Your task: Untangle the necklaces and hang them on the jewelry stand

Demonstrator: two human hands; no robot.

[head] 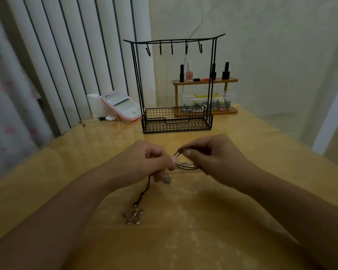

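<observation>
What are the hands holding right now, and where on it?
Both hands pinch the tangled necklaces by their cords: left hand above the dangling flower pendant, right hand at the dark cord loops.

Nail polish bottles [189,72], pink mirror [121,106]
</observation>
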